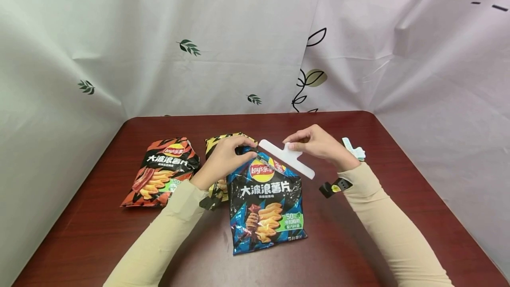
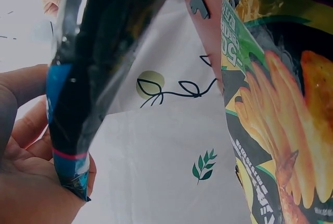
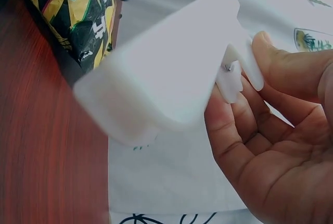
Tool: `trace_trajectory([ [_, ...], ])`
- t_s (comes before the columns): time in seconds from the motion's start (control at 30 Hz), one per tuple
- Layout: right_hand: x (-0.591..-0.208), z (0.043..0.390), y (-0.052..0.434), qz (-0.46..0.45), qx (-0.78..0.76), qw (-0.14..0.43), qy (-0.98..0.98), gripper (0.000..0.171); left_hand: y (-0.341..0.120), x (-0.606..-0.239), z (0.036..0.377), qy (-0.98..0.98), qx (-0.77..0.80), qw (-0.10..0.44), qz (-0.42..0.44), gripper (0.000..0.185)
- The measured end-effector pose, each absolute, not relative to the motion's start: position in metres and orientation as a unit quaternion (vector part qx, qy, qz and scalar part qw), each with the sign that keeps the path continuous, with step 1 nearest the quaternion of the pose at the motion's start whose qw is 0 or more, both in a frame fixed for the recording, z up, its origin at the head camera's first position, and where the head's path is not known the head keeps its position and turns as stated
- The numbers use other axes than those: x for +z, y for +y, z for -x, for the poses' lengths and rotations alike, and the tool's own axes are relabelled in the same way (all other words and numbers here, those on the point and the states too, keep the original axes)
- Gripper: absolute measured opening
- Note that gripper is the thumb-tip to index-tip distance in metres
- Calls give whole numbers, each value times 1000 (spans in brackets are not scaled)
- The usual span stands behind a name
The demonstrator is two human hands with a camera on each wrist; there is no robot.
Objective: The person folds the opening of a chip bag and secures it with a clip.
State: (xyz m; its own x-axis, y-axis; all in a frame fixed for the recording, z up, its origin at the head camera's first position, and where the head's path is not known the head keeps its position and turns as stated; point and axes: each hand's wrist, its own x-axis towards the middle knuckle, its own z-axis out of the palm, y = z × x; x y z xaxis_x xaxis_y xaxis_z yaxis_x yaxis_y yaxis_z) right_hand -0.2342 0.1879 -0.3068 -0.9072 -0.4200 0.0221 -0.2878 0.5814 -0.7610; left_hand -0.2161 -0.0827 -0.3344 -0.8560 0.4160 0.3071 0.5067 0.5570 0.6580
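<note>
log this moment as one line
left hand: holds blue bag by top edge | right hand: pinches white clip by handles | clip: off bag | red bag, yellow bag: on table

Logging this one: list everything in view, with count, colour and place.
Table: 1, dark red, centre
Cloth: count unclear, white, leaf-printed, behind and beside table
Blue bag: 1, blue and black, mid-table
Red bag: 1, red and black, table's left
Yellow bag: 1, yellow and black, partly behind blue bag
White clip: 1, white, by blue bag's top
Pale clip: 1, mint, table's right
Sleeves: 2, beige, lower left and right
Straps: 2, black, one by each sleeve
Left hand: 1, bare, pinching blue bag's top
Right hand: 1, bare, pinching white clip
</note>
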Motion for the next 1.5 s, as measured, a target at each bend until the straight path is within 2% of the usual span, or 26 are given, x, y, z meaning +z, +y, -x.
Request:
trace_trajectory([
  [0.67, -308, 231, 179, 223, -412, 102, 878, 21, -82, -332, 214, -884, -379, 70, 264, 22],
  [1.5, -313, 233, 173, 237, -410, 98, 875, 20, -83, -336, 216, -880, -371, 104, 280, 20],
])
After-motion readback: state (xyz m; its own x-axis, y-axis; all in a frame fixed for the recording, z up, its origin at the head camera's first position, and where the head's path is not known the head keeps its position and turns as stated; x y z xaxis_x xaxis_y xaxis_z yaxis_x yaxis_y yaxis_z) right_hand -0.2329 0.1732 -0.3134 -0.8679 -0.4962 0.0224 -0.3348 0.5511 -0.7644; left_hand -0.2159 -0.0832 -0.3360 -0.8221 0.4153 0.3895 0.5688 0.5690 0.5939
